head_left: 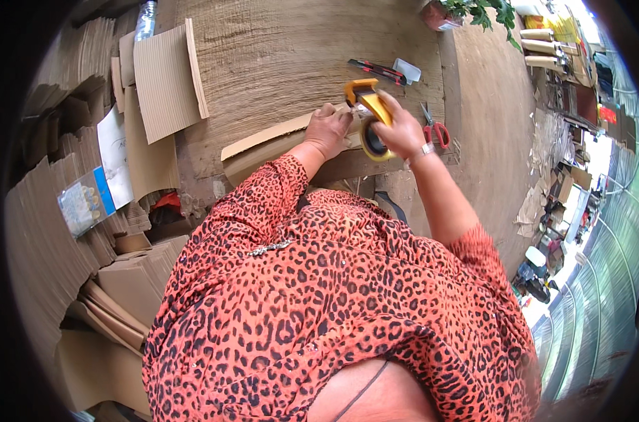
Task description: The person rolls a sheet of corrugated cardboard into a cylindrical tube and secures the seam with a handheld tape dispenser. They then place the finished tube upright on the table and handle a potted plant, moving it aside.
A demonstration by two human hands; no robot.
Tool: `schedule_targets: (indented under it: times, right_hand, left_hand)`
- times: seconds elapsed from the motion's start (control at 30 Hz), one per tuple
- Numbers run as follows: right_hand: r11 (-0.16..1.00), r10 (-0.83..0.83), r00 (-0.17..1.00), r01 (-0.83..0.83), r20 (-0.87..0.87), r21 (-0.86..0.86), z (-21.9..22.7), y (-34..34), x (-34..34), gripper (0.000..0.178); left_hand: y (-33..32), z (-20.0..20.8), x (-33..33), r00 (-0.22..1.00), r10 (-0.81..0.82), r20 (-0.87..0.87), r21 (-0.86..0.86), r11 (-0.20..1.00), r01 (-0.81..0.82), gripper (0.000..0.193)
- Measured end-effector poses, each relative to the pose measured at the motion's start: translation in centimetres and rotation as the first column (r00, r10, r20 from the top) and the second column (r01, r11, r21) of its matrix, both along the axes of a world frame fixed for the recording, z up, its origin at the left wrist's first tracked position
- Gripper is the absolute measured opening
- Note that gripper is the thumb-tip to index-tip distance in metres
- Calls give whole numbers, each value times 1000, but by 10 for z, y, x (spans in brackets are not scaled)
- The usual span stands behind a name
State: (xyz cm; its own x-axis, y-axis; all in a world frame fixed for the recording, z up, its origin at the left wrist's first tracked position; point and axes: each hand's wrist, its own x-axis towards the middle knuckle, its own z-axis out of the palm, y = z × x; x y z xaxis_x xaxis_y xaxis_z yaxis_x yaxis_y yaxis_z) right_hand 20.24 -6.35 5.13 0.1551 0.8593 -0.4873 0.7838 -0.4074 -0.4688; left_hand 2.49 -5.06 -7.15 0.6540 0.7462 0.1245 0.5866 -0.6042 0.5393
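Left hand [326,133] rested on the folded cardboard [267,141], near edge of the wooden surface [284,56]. Fingers bent over it; couldn't tell if they pinched anything. Right hand [402,133] had its fingers clamped on the yellow tape dispenser [377,109], tape roll [373,141] hanging below, all just beside the left hand.

Risks, my read: dispenser's cutting end sat close to the left fingers, so a slip could have nicked them. Weak hold at one end could have let the cardboard spring open or skew, wrinkling any tape. Scissors [439,133] lay near the right wrist; a wide swing could have knocked them. Utility knife [377,71] lay beyond; blade state unclear.

Containers: clear bag [84,205] at left, pale rounded shapes, inside or printed, couldn't tell. Translucent box-like piece [407,71] by the knife, contents unclear. Farther: reddish pot [439,17] with a leafy plant [480,11]; clear bottle [146,21], contents unreadable.
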Motion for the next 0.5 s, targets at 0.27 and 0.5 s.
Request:
schedule_targets:
  times: [0.27,0.5]
  right_hand:
    - [993,-104,989,109,102,-54,-26,-108,-7,73]
    - [988,-75,995,84,70,-132,-36,-94,-22,72]
  left_hand:
    - [2,10,0,1000,-3,-22,-159,987,0,77]
    - [10,15,-15,992,-38,-120,-89,996,27,85]
